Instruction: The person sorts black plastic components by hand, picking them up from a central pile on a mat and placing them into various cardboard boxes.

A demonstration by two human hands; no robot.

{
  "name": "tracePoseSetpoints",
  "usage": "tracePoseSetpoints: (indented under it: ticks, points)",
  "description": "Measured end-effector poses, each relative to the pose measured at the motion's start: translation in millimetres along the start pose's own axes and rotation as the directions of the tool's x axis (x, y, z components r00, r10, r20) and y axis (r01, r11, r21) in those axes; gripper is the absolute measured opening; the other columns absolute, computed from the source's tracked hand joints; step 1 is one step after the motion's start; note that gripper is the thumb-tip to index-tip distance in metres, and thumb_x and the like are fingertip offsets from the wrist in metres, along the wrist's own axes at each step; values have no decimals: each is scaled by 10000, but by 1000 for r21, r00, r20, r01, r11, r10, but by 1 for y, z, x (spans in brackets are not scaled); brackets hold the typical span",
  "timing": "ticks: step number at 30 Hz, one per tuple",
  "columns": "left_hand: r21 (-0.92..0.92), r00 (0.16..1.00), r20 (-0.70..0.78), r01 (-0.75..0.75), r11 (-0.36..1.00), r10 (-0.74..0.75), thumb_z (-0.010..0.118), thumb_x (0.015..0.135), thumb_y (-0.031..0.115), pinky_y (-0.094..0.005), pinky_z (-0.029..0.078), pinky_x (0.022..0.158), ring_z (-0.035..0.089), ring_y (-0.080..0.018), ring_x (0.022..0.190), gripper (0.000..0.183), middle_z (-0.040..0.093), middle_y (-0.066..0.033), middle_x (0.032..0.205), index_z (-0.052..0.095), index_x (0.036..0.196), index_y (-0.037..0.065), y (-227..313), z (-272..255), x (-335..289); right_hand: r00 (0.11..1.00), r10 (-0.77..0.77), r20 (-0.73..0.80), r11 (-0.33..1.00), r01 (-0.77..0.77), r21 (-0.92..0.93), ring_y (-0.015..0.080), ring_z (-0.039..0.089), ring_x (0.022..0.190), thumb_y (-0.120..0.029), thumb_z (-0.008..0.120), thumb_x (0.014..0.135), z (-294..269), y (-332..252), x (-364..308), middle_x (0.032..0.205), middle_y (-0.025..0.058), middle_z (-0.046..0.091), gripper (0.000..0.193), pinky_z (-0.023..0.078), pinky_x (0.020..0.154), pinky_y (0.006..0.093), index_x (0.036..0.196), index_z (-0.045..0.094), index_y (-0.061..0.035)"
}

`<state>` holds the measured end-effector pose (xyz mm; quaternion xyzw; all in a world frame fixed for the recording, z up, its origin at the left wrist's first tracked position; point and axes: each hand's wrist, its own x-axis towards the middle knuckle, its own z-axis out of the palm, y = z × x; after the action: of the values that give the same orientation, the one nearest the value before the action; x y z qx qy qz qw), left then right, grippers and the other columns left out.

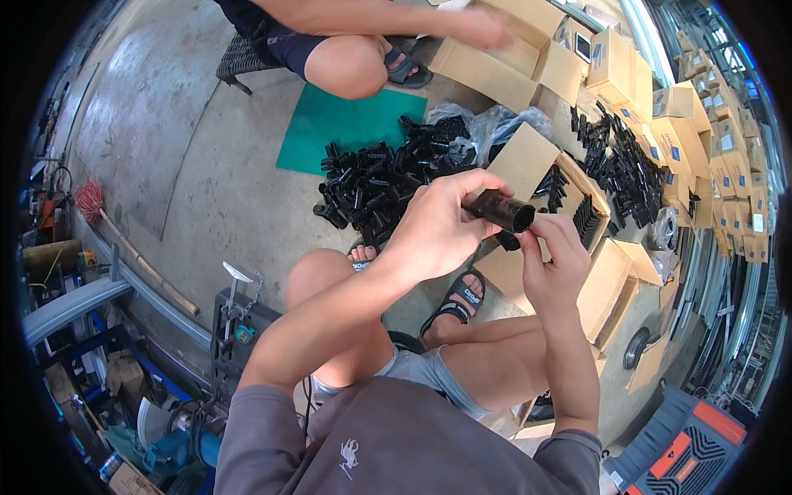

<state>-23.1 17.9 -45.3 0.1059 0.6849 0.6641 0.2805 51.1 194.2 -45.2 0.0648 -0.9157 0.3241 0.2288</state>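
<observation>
In front of my knees, my left hand point(437, 227) is wrapped round a black tubular pipe fitting point(505, 209), with its round open end turned to the right. My right hand point(554, 262) has its thumb and fingers pinched at the lower rim of that open end; whether they also hold a small part is hidden. Just beyond my left hand, a heap of similar black fittings point(363, 186) lies on the floor and partly on a green mat point(326, 124). An open cardboard box point(528, 161) with rows of black parts stands behind my hands.
Opposite me sits another person, whose hand point(487, 29) is over a large open carton point(511, 54). More black pieces point(619, 165) lie at right, beside stacked boxes point(730, 157). A red-and-grey case point(681, 450) stands lower right; a vise-like tool point(235, 318) stands left of my knee.
</observation>
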Motion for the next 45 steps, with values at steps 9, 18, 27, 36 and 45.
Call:
tracePoseSetpoints:
  ticks: [9, 18, 27, 36, 45]
  points:
    - [-11, 999, 11, 32, 999, -32, 668, 842, -113, -254, 524, 785, 631, -96, 891, 346, 703, -35, 967, 668, 1162, 17, 0, 1, 0, 999, 39, -3, 999, -39, 12, 258, 656, 756, 18, 764, 806, -1, -1, -1, 876, 98, 684, 159, 518, 647, 330, 952, 712, -15]
    - [-62, 1000, 24, -2, 998, 4, 654, 850, -134, -256, 533, 794, 640, -91, 929, 331, 699, -33, 998, 663, 1151, 5, -5, 3, 2, 1000, 7, -12, 1000, -7, 0, 269, 654, 774, 47, 749, 798, -1, 1, -2, 881, 109, 684, 157, 516, 656, 339, 942, 705, 0]
    - [-59, 1000, 19, -5, 998, 6, 651, 849, -140, -258, 542, 787, 638, -86, 939, 334, 705, -39, 1020, 662, 1151, 0, -6, 3, 3, 1000, -24, -16, 999, 24, -22, 265, 649, 770, 41, 762, 785, 0, 1, -1, 884, 102, 685, 169, 513, 656, 341, 938, 706, -3]
    - [-27, 1000, 19, 2, 1000, -2, 648, 847, -142, -257, 545, 782, 638, -81, 939, 333, 706, -35, 1016, 664, 1148, 0, -4, 2, 1, 1000, -7, 2, 999, 7, -39, 270, 647, 766, 26, 772, 771, -1, 0, -1, 861, 98, 679, 181, 511, 657, 347, 934, 705, -14]
    - [-34, 1000, 20, -14, 999, 15, 657, 843, -141, -264, 544, 820, 645, -98, 962, 348, 705, -31, 1029, 659, 1159, 6, -5, 3, 2, 1000, 23, 4, 999, -23, -37, 274, 639, 787, -18, 798, 772, 1, -1, -2, 876, 96, 675, 200, 510, 669, 352, 948, 704, -17]
